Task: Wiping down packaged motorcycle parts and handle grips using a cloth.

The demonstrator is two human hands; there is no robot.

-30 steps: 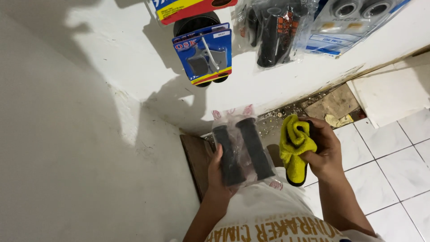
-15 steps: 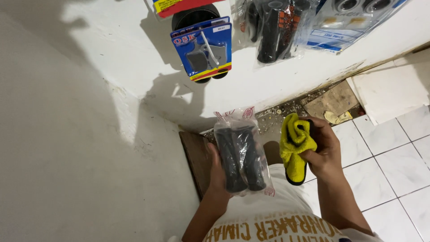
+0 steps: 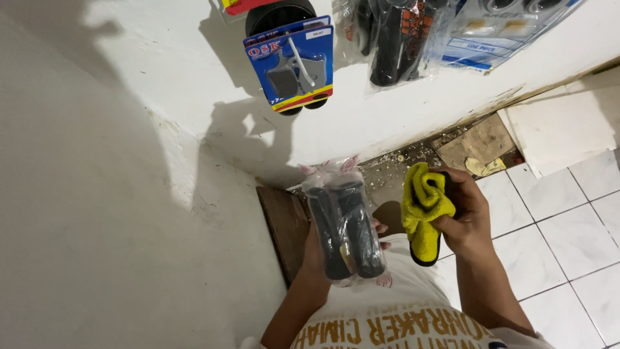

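Head view | left hand point(image 3: 316, 249) grips bagged grips point(image 3: 345, 226) | right hand point(image 3: 468, 216) clutches yellow cloth point(image 3: 423, 207), apart

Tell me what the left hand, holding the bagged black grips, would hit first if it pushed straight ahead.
Probably the white wall. The left hand aims the clear bag of black handlebar grips up toward it, roughly below the hanging blue brake-pad card. Depth is unclear.

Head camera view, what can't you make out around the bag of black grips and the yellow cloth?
- Left hand: mostly hidden behind the bag of black grips.
- Right hand: palm hidden by the yellow cloth.
- Hanging packages: tops cut off by the upper edge.
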